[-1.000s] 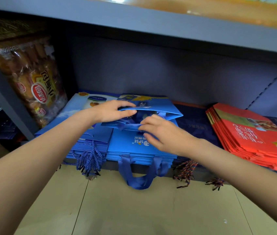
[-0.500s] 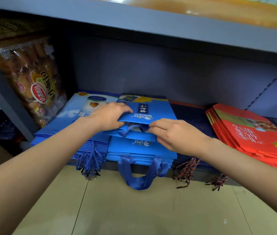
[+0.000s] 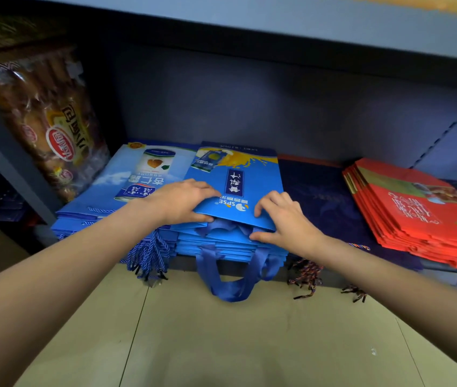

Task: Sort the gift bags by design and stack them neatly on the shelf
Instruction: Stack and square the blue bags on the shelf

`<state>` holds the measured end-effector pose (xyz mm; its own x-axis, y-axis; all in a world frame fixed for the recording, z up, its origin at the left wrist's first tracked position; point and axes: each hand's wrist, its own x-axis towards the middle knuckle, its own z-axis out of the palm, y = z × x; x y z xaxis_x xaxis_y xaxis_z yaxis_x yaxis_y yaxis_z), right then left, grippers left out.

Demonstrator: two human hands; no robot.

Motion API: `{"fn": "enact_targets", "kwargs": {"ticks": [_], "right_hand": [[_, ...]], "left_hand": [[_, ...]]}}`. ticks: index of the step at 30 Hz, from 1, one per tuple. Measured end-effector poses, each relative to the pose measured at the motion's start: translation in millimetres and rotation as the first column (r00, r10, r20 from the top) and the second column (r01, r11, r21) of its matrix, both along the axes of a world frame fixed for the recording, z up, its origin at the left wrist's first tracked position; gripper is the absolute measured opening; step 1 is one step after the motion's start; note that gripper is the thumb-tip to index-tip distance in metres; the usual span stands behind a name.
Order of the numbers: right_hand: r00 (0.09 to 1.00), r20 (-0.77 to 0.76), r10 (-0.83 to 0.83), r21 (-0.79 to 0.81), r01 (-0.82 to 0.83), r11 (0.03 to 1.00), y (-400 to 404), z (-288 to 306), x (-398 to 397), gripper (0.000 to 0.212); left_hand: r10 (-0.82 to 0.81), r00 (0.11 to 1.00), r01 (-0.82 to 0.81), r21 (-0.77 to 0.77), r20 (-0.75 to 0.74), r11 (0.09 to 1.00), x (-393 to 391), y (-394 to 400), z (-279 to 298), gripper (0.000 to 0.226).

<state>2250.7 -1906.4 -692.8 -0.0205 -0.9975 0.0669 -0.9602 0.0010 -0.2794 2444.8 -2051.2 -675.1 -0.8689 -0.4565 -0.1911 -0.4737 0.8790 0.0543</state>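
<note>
Four bag stacks: red stack point(image 3: 417, 208) right, snack packet point(image 3: 51, 129) left.

- Grey metal shelving unit point(image 3: 249, 20), upper shelf edge running across the top.
- Dark blue-grey back panel point(image 3: 249, 101), dim and shadowed.
- Slotted upright point(image 3: 445, 129) at right rear.
- Grey post point(image 3: 4, 152) at left front.
- Beige tiled floor point(image 3: 221, 339), thin joints.
- Orange blur point(image 3: 417, 1) top right, possibly the upper shelf's surface.
</note>
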Motion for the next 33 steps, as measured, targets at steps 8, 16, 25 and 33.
{"fn": "enact_targets", "kwargs": {"ticks": [8, 16, 25, 33], "right_hand": [[0.916, -0.397, 0.049, -0.108, -0.1, 0.989, -14.6, -11.8, 6.1, 0.051], [0.985, -0.101, 0.14, 0.061, -0.135, 0.989, 9.2, -20.7, -8.0, 0.05], [0.995, -0.035, 0.092, 0.083, -0.089, 0.993, 5.8, -23.3, -18.2, 0.049], [0.983, -0.058, 0.174, 0.073, -0.17, 0.983, 2.5, -16.1, -27.0, 0.043]], "left_hand": [[0.068, 0.995, -0.071, 0.041, 0.072, 0.997, -3.1, 21.9, -22.1, 0.086], [-0.005, 1.0, 0.006, -0.184, 0.004, 0.983, -8.1, 37.7, -53.3, 0.06], [-0.111, 0.994, 0.109, -0.115, -0.015, 0.987, -4.7, 23.0, -60.0, 0.105], [-0.113, 0.984, 0.093, -0.143, -0.14, 0.985, 18.8, 20.1, -60.1, 0.077]]}}
